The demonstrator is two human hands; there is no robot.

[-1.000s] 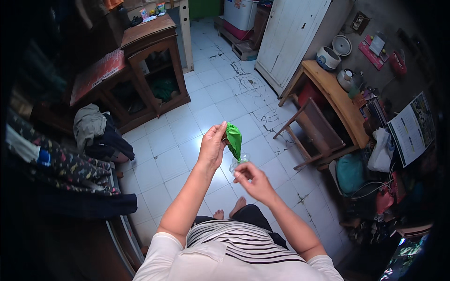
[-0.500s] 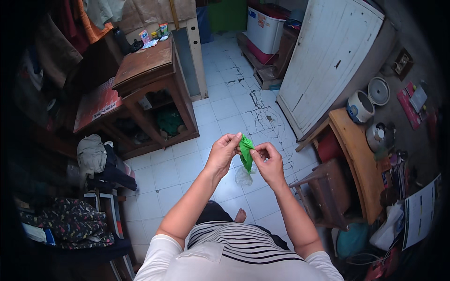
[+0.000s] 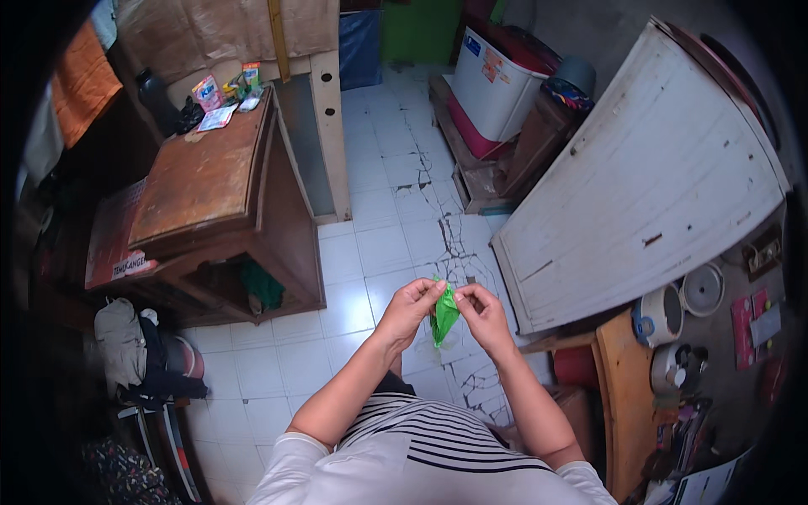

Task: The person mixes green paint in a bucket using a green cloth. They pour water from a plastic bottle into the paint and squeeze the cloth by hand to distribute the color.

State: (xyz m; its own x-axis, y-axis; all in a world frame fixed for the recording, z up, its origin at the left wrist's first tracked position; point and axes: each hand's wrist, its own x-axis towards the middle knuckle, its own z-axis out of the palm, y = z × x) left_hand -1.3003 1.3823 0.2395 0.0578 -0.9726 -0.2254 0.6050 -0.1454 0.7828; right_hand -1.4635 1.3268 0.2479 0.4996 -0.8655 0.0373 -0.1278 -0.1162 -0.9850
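At the left edge, a red sheet (image 3: 114, 227) bears a white strip (image 3: 133, 265) of bold, dark capital letters. In the upper left, on the wooden cabinet (image 3: 194, 181), a pink packet (image 3: 206, 93) shows large lettering. Top centre-right, the white washing machine (image 3: 497, 105) carries a blue label (image 3: 472, 45) and an orange sticker (image 3: 491, 66), their small print too tiny to read.

- From the wearer's head, a fisheye camera is looking steeply down.
- It is facing forward over the floor (image 3: 278, 362), toward the upper frame.
- The shirt (image 3: 353, 471) is filling the lower centre, nearest.
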